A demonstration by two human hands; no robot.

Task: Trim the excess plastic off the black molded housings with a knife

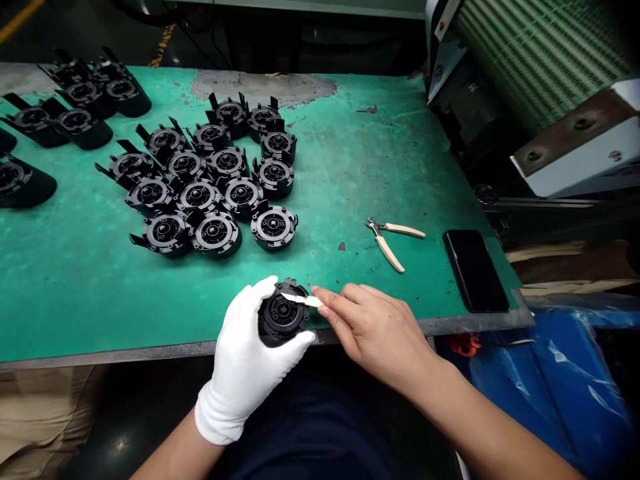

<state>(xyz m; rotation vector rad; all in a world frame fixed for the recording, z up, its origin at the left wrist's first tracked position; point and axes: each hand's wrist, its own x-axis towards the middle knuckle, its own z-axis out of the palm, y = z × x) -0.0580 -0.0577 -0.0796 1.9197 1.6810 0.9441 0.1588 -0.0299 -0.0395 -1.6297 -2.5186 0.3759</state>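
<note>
My left hand (245, 353), in a white glove, is wrapped round a round black plastic part (284, 308) at the table's front edge. The part's ringed face points up toward me. Bare, my right hand (375, 327) pinches a small white-handled knife (314, 302) between thumb and fingers. Its pale blade lies over the upper right of the part's face; whether it touches the plastic I cannot tell. Just beyond my hands stand several similar black parts (274, 227) in a loose cluster, many with upright tabs.
Nippers (387, 240) with cream handles lie spread on the green tabletop (340, 180), left of a black phone (475, 270). More black parts (83, 127) stand at the far left. A machine with a green ribbed belt (545, 60) overhangs the right side. Blue plastic (555, 380) sits below.
</note>
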